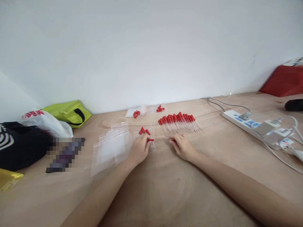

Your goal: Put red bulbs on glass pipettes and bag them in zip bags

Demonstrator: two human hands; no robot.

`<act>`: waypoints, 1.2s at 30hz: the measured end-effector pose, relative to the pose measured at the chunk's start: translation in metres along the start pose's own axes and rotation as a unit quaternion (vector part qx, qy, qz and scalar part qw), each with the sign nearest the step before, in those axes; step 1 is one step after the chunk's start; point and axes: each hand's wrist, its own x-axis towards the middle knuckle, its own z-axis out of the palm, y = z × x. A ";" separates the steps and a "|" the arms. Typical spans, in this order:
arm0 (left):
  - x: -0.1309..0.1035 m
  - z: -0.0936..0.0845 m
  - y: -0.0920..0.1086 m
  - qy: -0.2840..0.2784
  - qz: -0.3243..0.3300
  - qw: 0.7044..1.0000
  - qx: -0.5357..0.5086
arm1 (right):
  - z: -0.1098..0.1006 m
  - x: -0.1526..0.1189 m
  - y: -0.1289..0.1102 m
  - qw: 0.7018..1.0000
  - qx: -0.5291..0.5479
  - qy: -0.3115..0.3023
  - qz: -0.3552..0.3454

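My left hand (139,148) is closed, with a red rubber bulb (151,140) pinched at its fingertips. Opposite it, my right hand (182,147) pinches a thin clear dropper tube (165,137) that points left toward the bulb; a gap separates the two. Several loose red bulbs (142,130) lie on a small zip bag just beyond my left hand. Beyond my right hand is a row of droppers (180,118), red bulbs at the far end and clear tubes toward me.
Overlapping clear zip bags (109,147) lie left of my left hand. Farther back, two bags bear red bulbs (136,113). A power strip (239,118) with cables is at right. A green pouch (68,113), white plastic bag (44,123) and black bag (23,143) occupy the left.
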 end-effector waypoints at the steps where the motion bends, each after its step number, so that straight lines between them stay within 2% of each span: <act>1: -0.004 0.004 0.006 -0.001 -0.006 1.000 -0.019 | -0.001 0.000 -0.002 1.000 0.017 -0.007 -0.010; 6: -0.014 0.014 0.014 -0.016 -0.015 0.998 -0.059 | -0.002 0.002 -0.010 0.998 0.042 -0.034 -0.038; 16: -0.012 0.008 0.018 -0.022 -0.014 0.998 -0.055 | -0.002 0.003 -0.011 0.996 0.027 -0.059 -0.057; 25: -0.017 0.007 0.016 -0.008 0.048 0.997 -0.054 | -0.003 0.007 -0.006 0.993 0.043 -0.078 -0.083; 36: -0.019 0.010 0.016 0.005 0.073 0.997 -0.026 | -0.006 0.008 -0.011 0.991 -0.041 -0.077 -0.103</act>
